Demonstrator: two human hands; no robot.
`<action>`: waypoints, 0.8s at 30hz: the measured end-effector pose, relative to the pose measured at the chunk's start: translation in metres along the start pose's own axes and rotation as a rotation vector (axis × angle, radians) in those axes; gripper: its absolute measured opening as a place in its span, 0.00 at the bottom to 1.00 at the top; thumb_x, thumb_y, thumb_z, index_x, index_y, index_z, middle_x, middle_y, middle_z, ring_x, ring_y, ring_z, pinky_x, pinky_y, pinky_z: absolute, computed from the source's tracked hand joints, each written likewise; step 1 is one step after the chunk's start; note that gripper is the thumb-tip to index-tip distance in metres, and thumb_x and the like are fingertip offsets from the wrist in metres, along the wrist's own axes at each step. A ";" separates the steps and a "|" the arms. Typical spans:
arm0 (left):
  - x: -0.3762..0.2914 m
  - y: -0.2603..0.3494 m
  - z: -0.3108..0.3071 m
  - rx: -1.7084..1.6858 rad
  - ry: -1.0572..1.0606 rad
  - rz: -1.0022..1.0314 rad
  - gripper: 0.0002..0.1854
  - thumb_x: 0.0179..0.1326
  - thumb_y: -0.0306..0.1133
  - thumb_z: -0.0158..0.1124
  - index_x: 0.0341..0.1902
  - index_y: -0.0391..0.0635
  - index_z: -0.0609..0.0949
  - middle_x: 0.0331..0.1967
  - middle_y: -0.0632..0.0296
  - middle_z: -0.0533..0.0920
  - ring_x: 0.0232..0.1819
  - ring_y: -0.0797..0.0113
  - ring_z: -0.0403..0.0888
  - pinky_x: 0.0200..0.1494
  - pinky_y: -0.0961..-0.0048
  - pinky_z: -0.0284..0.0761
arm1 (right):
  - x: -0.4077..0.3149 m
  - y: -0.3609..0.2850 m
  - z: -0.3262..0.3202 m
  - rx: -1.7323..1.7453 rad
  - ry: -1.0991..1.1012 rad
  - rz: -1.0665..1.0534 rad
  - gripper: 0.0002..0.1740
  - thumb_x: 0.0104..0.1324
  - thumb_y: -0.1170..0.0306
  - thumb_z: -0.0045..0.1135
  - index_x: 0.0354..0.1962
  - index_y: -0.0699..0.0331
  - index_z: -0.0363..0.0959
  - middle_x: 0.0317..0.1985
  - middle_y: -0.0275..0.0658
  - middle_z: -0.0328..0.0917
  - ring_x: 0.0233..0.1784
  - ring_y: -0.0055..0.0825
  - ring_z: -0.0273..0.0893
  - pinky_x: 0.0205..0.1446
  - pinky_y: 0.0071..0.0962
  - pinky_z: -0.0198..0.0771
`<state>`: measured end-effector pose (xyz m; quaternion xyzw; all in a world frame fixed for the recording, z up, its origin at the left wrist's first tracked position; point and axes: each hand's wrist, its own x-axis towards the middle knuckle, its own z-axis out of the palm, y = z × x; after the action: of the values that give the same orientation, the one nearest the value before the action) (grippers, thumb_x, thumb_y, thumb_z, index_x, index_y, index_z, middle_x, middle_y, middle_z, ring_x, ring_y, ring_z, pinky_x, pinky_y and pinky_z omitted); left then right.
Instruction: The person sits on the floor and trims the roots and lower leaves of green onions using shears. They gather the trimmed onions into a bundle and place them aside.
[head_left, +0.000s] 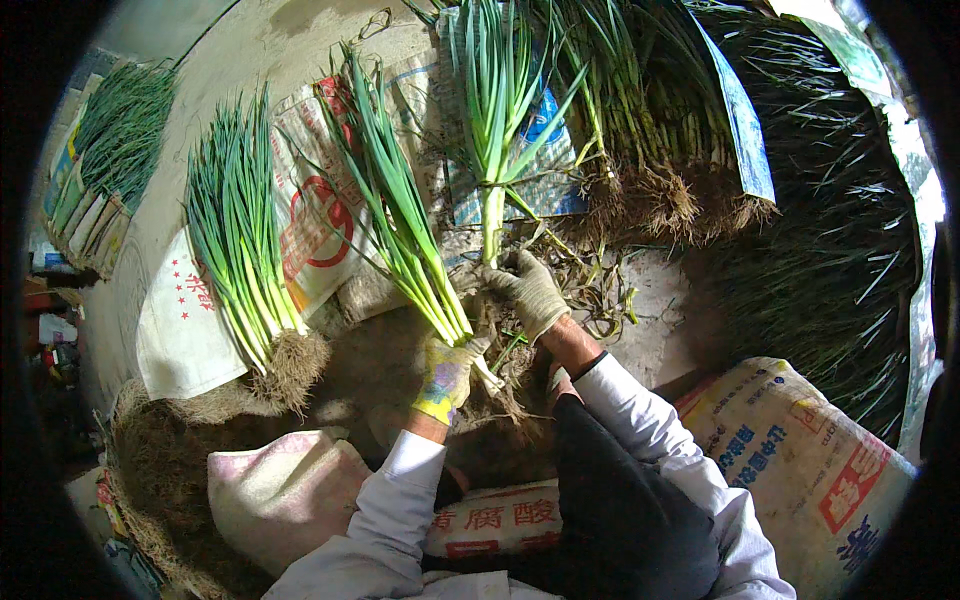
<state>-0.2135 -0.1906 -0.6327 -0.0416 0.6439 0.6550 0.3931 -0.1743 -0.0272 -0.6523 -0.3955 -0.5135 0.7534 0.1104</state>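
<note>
My left hand (442, 379), in a yellow and purple patterned glove, is closed around the pale lower stalks of a bunch of green onions (401, 225). Their leaves fan out up and to the left, and some roots (514, 405) hang below the hand. My right hand (529, 292), in a beige knit glove, has its thumb and fingers closed at the root end of a thicker green onion (493, 217). That one points away from me over a blue and white woven sack (465, 199); its roots are hidden by the fingers.
A cleaned-looking bunch (244, 247) with bushy roots lies left on printed sacks (315, 202). Withered leaves (600, 292) litter the floor beside my right hand. Rooted onions (652, 135) are heaped far right, beside a larger dark pile (817, 247). A printed sack (795, 450) lies near right.
</note>
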 end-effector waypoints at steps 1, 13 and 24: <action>0.002 -0.002 -0.002 0.017 -0.004 0.008 0.13 0.50 0.22 0.71 0.41 0.39 0.80 0.32 0.68 0.80 0.30 0.77 0.75 0.34 0.75 0.72 | 0.000 0.003 0.001 -0.075 -0.023 0.049 0.17 0.60 0.68 0.66 0.41 0.68 0.71 0.31 0.37 0.77 0.32 0.19 0.72 0.37 0.23 0.71; -0.004 0.015 -0.008 0.053 0.048 -0.006 0.11 0.46 0.19 0.71 0.32 0.41 0.78 0.23 0.70 0.75 0.22 0.78 0.71 0.24 0.77 0.69 | 0.043 -0.069 -0.036 -1.102 -0.054 -0.212 0.13 0.58 0.65 0.60 0.38 0.64 0.76 0.36 0.48 0.80 0.40 0.48 0.79 0.45 0.39 0.74; -0.011 0.019 -0.007 0.142 0.090 0.057 0.11 0.44 0.18 0.71 0.27 0.42 0.77 0.22 0.71 0.74 0.21 0.79 0.70 0.24 0.77 0.68 | 0.071 -0.064 -0.021 -1.506 -0.052 -0.577 0.09 0.61 0.71 0.48 0.40 0.61 0.72 0.35 0.51 0.79 0.38 0.48 0.80 0.40 0.44 0.75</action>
<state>-0.2202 -0.1986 -0.6120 -0.0247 0.7066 0.6162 0.3468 -0.2220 0.0567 -0.6349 -0.1976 -0.9678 0.1557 -0.0077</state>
